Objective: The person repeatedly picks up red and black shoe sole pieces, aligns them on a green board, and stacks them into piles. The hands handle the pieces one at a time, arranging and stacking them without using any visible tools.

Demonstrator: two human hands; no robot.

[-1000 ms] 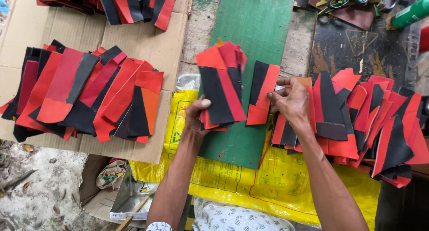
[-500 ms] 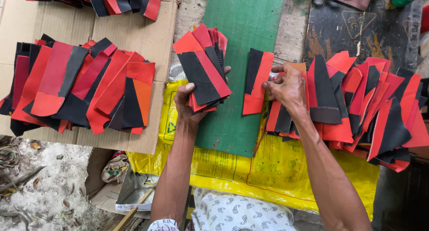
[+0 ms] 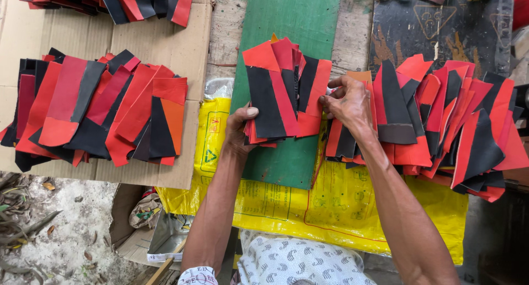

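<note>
Red-black pieces (image 3: pixel 275 98), between both hands' fingers (image 3: pixel 249 113)

bare green wooden board (image 3: pixel 306 15) open above the hands – red-and-black cut leather piles on the flat brown cardboard (image 3: pixel 99 111) and at right (image 3: pixel 441 120) hem both sides.

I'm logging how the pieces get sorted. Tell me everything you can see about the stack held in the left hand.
The stack is a fanned bundle of flat red-and-black cut pieces, matte like thin leather or felt. The left hand grips its lower left corner, thumb on top. The right hand pinches a piece at its right edge. It sits over the green board, tilted slightly left.
</note>
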